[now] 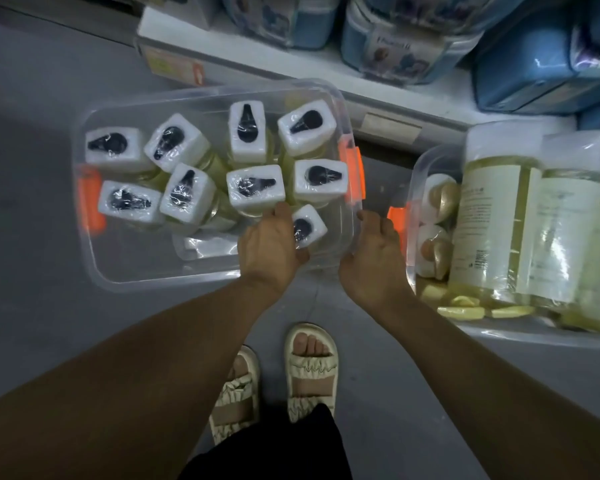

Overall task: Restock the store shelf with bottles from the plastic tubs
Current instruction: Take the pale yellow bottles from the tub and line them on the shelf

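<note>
While our left hand [269, 242] curls its fingers round the nearest bottle [307, 227] in the clear tub [125, 271], our right hand [373, 254] rests on the tub's right rim, its fingers lightly bent and grasping nothing that we can make out. That bottle leans near the tub's front right corner; other bottles [255, 185] with white wrapped caps and black pump heads stand upright around it. We see orange latches [352, 171] on the tub's short sides. A second tub [413, 216] sits on the grey floor [32, 133] to our right, holding larger yellowish bottles [492, 223] lying down. Beyond both runs the shelf [413, 116] with blue packages [541, 74]. Our sandalled feet [309, 368] stand below.
</note>
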Action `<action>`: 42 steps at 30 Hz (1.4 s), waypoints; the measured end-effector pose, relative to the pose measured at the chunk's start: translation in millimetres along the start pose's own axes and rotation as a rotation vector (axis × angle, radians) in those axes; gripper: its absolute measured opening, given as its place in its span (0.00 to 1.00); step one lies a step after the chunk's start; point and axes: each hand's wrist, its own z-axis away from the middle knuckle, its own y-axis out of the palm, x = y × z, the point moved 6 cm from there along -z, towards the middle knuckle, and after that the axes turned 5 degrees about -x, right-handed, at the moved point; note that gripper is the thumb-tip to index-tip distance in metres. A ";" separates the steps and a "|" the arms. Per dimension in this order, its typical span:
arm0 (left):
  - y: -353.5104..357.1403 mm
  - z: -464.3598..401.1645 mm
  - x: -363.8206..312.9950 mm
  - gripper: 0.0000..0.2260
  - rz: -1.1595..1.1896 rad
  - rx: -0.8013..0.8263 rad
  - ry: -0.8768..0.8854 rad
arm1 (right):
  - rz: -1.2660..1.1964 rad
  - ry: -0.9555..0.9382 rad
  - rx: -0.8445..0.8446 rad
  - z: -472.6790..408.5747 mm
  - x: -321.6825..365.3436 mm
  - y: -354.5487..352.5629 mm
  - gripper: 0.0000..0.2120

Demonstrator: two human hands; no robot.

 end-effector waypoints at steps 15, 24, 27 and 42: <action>-149.5 8.6 25.1 0.14 0.093 -0.111 0.046 | -0.109 -0.022 0.152 18.3 61.7 -41.4 0.35; -261.6 -22.8 24.6 0.16 0.531 0.002 -0.034 | -0.264 -0.119 0.254 17.8 124.3 -83.6 0.56; -287.3 -30.9 15.6 0.16 0.582 0.028 -0.059 | -0.299 -0.180 0.194 18.3 149.7 -101.0 0.55; -270.7 -9.3 -24.4 0.28 0.956 0.092 -0.186 | -0.331 -0.031 -0.219 6.9 161.3 -134.3 0.39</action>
